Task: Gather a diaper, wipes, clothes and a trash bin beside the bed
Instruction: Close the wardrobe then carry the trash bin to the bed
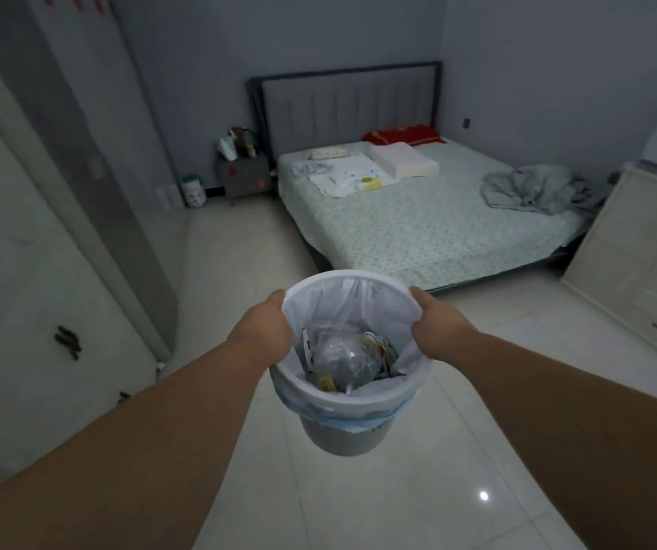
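Trash bin [348,424], lined and partly filled, hangs above the tiled floor, well apart from the bed [430,228], its rim gripped on 2 sides by the left hand [265,325] and right hand [438,323], both curled tight. Small folded items [344,178], likely clothes and changing supplies, already lie near the pillow [404,160]; setting the bin bedside appears to remain.
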`<state>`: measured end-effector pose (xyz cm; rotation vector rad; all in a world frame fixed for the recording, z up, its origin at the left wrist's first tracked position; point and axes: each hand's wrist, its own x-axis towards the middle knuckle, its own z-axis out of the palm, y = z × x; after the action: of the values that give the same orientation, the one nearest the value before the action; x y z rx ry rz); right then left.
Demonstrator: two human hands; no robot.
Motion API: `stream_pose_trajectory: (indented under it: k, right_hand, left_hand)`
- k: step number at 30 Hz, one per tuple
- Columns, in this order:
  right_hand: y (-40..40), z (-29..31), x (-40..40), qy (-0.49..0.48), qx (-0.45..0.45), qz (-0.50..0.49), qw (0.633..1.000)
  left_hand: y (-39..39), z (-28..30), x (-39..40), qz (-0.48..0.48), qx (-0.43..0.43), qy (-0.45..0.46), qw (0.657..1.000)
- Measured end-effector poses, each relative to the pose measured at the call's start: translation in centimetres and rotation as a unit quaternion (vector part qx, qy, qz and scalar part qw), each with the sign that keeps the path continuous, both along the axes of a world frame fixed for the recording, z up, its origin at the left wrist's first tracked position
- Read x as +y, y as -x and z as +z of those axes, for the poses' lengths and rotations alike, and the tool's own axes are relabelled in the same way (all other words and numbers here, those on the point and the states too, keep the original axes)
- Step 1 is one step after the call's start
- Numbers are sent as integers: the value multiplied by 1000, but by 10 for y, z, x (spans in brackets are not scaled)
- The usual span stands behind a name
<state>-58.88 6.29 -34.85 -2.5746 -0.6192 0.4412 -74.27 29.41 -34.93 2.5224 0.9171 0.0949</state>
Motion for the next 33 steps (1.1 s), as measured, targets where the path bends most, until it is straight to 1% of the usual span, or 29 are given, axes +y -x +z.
stream_pose_trajectory:
  k: [9,15,20,27,33]
  right_hand:
    - [-7,-8,114,-9,-3,88,996]
    - [-44,-13,172,-10,-2,130,992]
    - [-109,-14,213,-5,2,139,990]
    - [-231,-14,276,11,6,151,988]
    - [-310,-7,341,30,7,161,986]
  left_hand:
    - [30,-7,87,95,4,21,995]
    - [4,-13,135,126,13,15,992]
    - [-60,-21,173,147,18,23,989]
    - [-177,-35,227,172,-6,83,982]
    - [-250,-41,284,174,-12,83,981]
